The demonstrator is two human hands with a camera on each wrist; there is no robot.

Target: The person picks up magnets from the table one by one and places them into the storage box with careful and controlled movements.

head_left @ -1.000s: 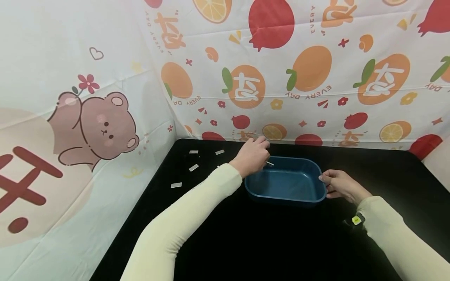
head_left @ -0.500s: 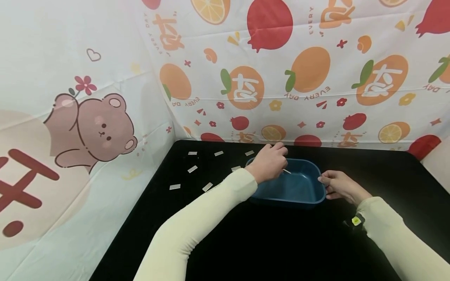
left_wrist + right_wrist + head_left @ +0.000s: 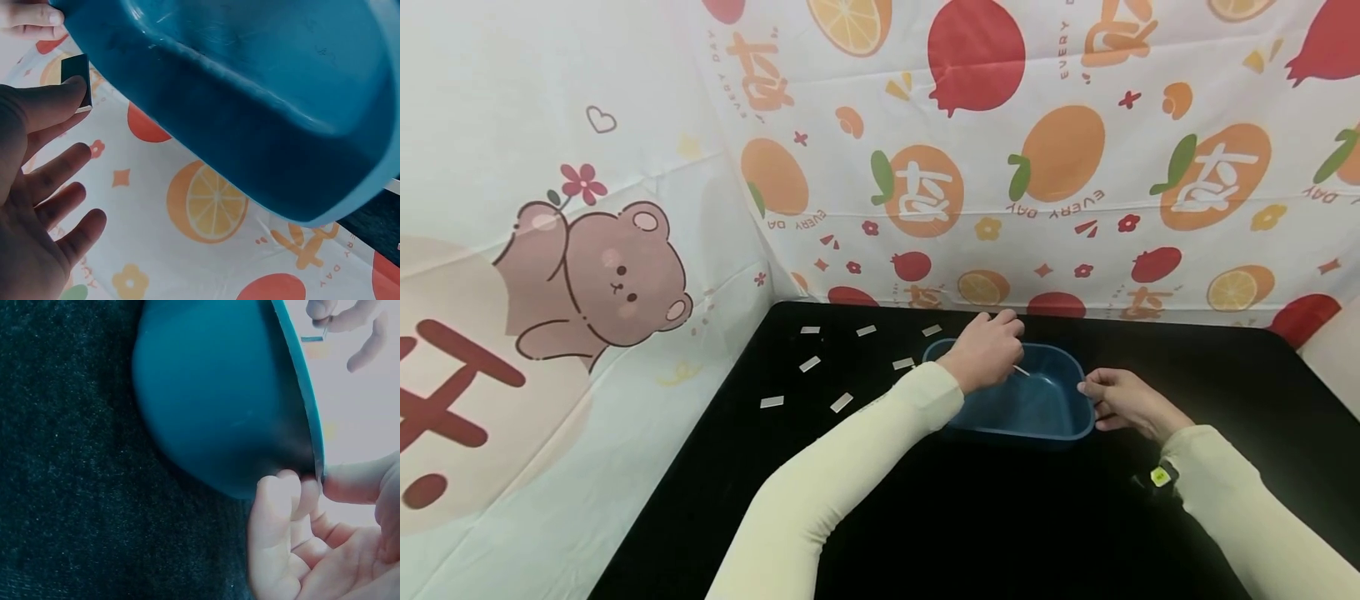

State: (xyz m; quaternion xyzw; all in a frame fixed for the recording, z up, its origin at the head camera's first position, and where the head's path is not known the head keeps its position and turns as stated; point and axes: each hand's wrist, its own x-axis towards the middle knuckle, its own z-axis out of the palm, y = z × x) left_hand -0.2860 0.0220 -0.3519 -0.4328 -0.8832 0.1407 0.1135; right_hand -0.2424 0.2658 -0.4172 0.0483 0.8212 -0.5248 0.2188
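A blue plastic basin [image 3: 1022, 432] stands on the black table. My left hand [image 3: 985, 354] is above the basin's left part. Between its thumb and index finger it pinches a small flat rectangular tile [image 3: 75, 67], while the other fingers are spread in the left wrist view. The tile is clear of the basin and looks dark on its face with a pale edge. At the basin's right end my right hand [image 3: 1126, 402] grips the rim, thumb on the inside and curled fingers against the outer wall [image 3: 206, 425].
Several small pale rectangular tiles [image 3: 842, 402] lie spread out on the table left of the basin. A printed fabric sheet [image 3: 850, 208] hangs right behind the table's back edge, another [image 3: 610, 275] along the left side. Black table surface [image 3: 1000, 525] lies in front.
My left hand has moved to the right over the basin, carrying the tile. More of the tiles on the table now show behind it. My right hand keeps its grip on the rim.
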